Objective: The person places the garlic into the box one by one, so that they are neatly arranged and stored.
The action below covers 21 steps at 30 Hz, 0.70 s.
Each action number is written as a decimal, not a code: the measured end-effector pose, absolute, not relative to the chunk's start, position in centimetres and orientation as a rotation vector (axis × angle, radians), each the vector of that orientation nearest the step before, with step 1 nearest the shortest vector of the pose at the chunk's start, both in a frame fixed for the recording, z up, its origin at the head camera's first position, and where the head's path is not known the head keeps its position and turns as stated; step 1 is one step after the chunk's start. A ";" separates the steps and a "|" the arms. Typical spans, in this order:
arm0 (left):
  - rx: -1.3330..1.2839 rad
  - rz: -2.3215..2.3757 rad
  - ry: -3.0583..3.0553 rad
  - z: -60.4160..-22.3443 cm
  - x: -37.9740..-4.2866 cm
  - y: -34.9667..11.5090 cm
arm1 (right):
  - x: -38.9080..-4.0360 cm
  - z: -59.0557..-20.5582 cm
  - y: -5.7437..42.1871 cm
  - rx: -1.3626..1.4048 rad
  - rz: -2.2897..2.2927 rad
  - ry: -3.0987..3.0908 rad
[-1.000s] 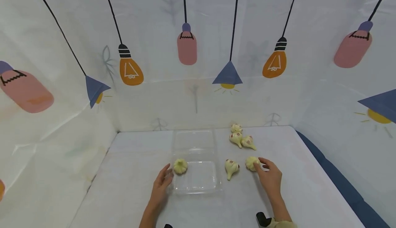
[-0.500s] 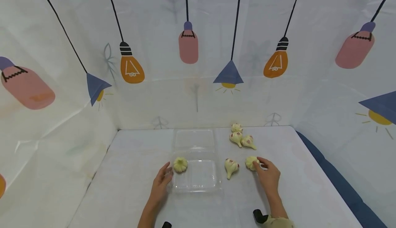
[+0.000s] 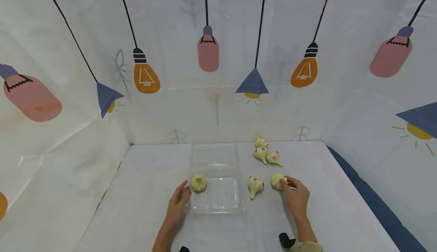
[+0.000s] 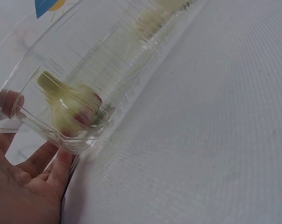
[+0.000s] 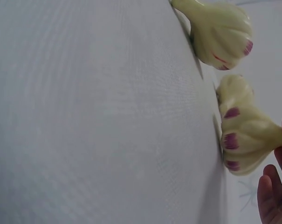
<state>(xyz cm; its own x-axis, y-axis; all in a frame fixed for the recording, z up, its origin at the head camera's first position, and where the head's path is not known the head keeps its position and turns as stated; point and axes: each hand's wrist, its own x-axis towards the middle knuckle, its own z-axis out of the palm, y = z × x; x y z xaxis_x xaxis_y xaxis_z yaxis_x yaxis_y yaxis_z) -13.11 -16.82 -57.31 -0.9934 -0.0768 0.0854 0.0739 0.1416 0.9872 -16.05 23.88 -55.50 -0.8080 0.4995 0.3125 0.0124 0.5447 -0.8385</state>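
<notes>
My right hand (image 3: pixel 297 199) pinches a pale garlic bulb (image 3: pixel 278 181) by its stem, thumb and fingertips at the stem end. In the right wrist view that garlic bulb (image 5: pixel 248 140) shows purple patches and hangs close over the tabletop. My left hand (image 3: pixel 177 202) is at the left side of a clear plastic clamshell box (image 3: pixel 218 211), its relaxed fingers touching the wall near a corner. One garlic bulb (image 3: pixel 199 183) stands inside the box, in its left part, stem up in the left wrist view.
Another garlic bulb (image 3: pixel 255 186) lies between the box and my right hand. A cluster of 3 garlic bulbs (image 3: pixel 261 154) lies at the back right. The box's lid (image 3: pixel 214 155) is folded back toward the wall (image 3: pixel 170 111). White cloth covers the table (image 3: pixel 146 191).
The hands and the garlic bulbs keep their places, with my right fingers at the same bulb throughout. Only the head view has shifted slightly.
</notes>
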 end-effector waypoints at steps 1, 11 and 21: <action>0.004 -1.986 -2.284 -57.3 -13.1 -16.8 | -16.1 -55.5 23.8 -0.412 1.220 -2.247; -0.004 -2.030 -2.276 -57.1 -13.0 -16.9 | -16.2 -54.6 23.1 -0.330 1.195 -2.213; -0.043 -2.060 -2.271 -54.8 -12.2 -16.6 | -15.9 -52.7 21.0 -0.145 1.295 -2.184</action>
